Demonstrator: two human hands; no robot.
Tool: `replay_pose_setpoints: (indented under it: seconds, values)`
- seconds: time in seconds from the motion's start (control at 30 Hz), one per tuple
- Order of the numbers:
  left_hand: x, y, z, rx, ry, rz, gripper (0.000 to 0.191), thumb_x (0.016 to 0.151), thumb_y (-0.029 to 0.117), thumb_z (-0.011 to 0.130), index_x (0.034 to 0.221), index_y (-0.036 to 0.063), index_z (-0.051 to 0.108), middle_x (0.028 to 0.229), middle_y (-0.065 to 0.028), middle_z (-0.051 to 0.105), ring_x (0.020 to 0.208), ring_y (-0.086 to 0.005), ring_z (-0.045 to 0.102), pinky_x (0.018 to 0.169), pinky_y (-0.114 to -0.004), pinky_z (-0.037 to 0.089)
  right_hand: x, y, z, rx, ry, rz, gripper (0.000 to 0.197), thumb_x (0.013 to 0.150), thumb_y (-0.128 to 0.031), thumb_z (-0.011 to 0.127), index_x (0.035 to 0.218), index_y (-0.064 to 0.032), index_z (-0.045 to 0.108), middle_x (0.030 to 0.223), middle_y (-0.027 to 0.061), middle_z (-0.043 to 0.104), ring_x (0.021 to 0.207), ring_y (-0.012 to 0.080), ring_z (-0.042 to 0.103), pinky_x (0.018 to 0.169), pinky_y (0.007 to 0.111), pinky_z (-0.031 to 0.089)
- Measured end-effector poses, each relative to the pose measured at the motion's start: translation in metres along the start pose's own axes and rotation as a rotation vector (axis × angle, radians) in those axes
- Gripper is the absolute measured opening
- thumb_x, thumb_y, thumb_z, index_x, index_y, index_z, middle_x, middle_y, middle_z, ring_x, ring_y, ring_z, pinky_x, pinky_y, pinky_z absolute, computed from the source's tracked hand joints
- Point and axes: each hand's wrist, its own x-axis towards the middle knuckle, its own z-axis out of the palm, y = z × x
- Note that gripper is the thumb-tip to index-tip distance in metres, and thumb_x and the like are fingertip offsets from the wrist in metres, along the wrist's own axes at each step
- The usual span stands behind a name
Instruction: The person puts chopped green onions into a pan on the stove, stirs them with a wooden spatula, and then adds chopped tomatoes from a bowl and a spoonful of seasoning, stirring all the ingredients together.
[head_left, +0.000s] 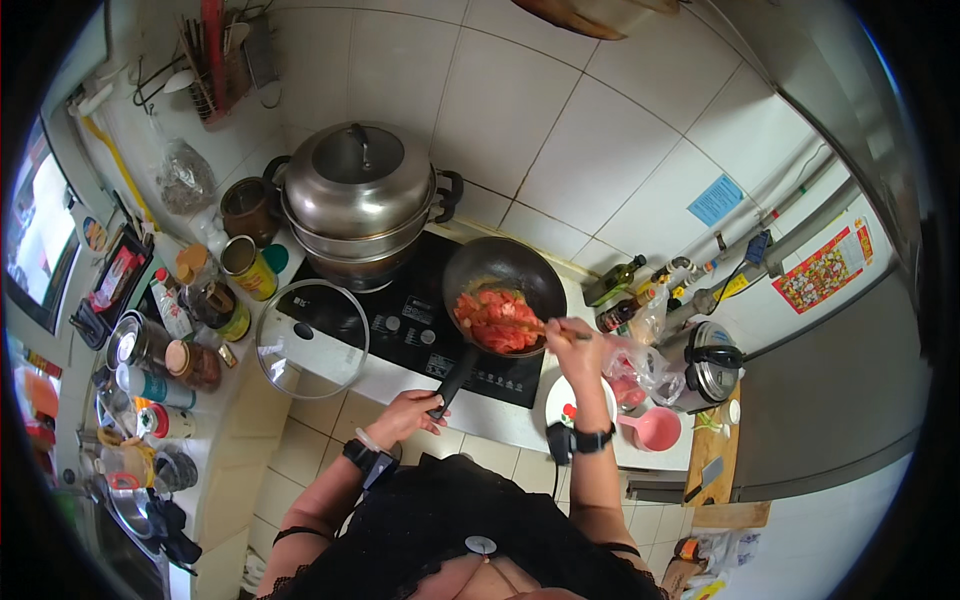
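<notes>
A dark wok (551, 277) sits on the black cooktop (405, 345), with red tomato pieces (499, 315) in it. My left hand (409, 416) is closed around the end of the wok's black handle (455, 382). Over the wok's right rim, my right hand (576, 349) grips a brown spatula (517, 324), whose far part lies among the tomato pieces; its tip is hidden. Just below my right hand, partly behind the forearm, is a white plate (556, 397) with a few red bits. A glass lid (330, 360) lies left of the wok handle, across the counter's front edge.
A steel steamer pot (360, 195) stands at the back left of the cooktop. Jars and bottles crowd the left counter. To the right are an oil bottle (615, 281), a pressure cooker (709, 364), a pink ladle (656, 429) and a cleaver (709, 476) on a wooden board (720, 442).
</notes>
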Motion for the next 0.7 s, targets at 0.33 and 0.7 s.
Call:
replay_pose_setpoints:
  seconds: [0.33,0.7]
  values:
    - [0.000,0.005,0.002,0.015,-0.009,-0.002,0.023,0.092,0.017,0.052,0.104,-0.0025,0.055,0.092,-0.0133,0.063,0.075,-0.0219,0.063,0.062,-0.035,0.054,0.053,0.059,0.021,0.174,0.210,-0.028,0.021,0.080,-0.016,0.068,0.080,0.0051,0.065,0.071,0.0134,0.064,0.061,0.0185,0.063,0.059,0.027,0.049]
    - [-0.005,0.004,0.003,0.006,0.007,0.005,0.023,0.092,0.018,0.053,0.103,-0.0016,0.056,0.090,-0.0119,0.063,0.075,-0.0214,0.063,0.063,-0.035,0.054,0.029,0.047,-0.011,0.112,0.304,0.152,0.029,0.086,-0.021,0.059,0.072,0.0041,0.064,0.051,0.0064,0.058,0.046,0.0125,0.057,0.043,0.026,0.044]
